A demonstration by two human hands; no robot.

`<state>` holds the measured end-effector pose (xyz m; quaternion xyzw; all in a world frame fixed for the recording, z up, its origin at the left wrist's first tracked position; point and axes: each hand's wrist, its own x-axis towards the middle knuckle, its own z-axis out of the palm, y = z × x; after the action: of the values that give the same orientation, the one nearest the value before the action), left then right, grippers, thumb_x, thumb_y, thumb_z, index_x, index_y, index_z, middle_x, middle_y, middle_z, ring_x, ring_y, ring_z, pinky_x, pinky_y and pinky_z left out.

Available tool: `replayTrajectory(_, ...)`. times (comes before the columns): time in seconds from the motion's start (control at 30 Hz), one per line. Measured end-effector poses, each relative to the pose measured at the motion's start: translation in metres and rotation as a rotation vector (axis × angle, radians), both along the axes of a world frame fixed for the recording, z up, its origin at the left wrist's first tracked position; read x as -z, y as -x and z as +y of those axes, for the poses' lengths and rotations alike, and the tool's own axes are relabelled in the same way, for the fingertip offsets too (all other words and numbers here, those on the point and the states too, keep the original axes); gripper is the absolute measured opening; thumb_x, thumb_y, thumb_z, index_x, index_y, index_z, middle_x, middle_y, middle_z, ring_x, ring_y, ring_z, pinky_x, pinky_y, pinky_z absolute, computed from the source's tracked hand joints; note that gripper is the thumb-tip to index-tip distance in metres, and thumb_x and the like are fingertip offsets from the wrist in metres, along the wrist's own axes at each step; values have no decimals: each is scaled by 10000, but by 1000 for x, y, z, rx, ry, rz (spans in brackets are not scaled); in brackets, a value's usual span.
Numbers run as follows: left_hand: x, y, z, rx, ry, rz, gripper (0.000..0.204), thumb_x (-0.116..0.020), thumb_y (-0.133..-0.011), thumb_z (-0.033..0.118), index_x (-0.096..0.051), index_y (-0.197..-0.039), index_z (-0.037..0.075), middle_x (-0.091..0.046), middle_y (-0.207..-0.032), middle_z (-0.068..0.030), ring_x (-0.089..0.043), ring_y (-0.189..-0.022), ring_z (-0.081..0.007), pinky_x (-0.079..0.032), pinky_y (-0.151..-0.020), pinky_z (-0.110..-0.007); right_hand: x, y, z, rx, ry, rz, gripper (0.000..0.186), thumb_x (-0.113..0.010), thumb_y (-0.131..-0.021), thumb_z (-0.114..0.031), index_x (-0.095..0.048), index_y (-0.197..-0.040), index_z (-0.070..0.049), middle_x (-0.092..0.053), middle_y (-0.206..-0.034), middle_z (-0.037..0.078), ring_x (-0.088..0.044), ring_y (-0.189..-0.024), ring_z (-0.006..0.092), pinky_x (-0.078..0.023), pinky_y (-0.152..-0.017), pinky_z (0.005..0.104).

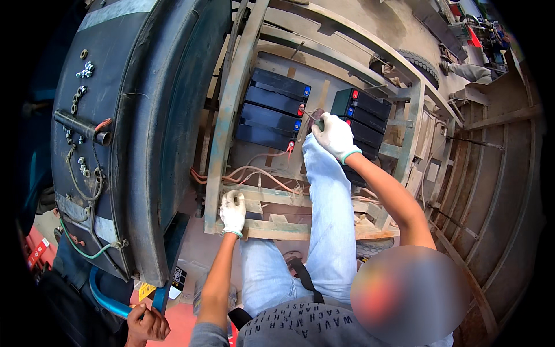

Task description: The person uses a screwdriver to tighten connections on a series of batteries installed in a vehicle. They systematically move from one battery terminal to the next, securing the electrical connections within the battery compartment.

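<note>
My left hand (232, 213), in a white glove, has its fingers curled on the near left corner of a worn metal frame (217, 156). My right hand (335, 137), also gloved, is closed beside my raised knee, over the batteries; a thin rod-like piece (309, 114) runs from it toward a red terminal (301, 110). What its fingers grip is mostly hidden. Inside the frame lie black batteries (272, 124) on the left and more black batteries (370, 113) on the right, with red and blue terminals. Red-orange cables (260, 172) cross the near side, one reaching a red terminal (291, 147).
A dark padded seat (104, 58) stands at left with nuts and bolts (85, 70), a black tube (81, 126) and cable loops on it. Another person's hand (147, 324) is near a blue bar (104, 298). A rusty metal panel (491, 173) rises at right; a tyre (421, 65) lies beyond.
</note>
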<state>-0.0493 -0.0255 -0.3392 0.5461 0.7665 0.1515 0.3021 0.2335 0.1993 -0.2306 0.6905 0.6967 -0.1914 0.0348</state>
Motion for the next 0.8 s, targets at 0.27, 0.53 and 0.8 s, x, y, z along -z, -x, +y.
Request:
replayTrajectory(0.27,-121,-168,245,388,-564,-400,284,-637,-811,184,-608,-1066,62,-568,-1158,-161,-564,-1045,-316,-448,-891,-374,55,-24,19,56,-290,712,380,-742,-648,-220,-567,-958,-85,-564,-936,116,-575,-848,304,-488,-733,400)
replayTrajectory(0.53,-70,-226,279,429,-482,-530,227,-589,-894,91,-581,-1096,-10,-620,-1045,-122,-626,-862,-171,-512,-786,-286,98,-67,51,-351,-266,1115,191,-663,-682,-174,-610,-807,-39,-606,-779,106,-590,-762,253,-484,-701,345)
replayTrajectory(0.8,-63,-236,278,152,-458,-522,499,-471,-939,452,-532,-702,17,-545,-638,-64,-470,-463,-92,-357,-446,-203,118,-50,72,-256,-71,1424,347,-708,-563,-193,-578,-867,-87,-629,-746,137,-611,-693,349,-503,-626,389)
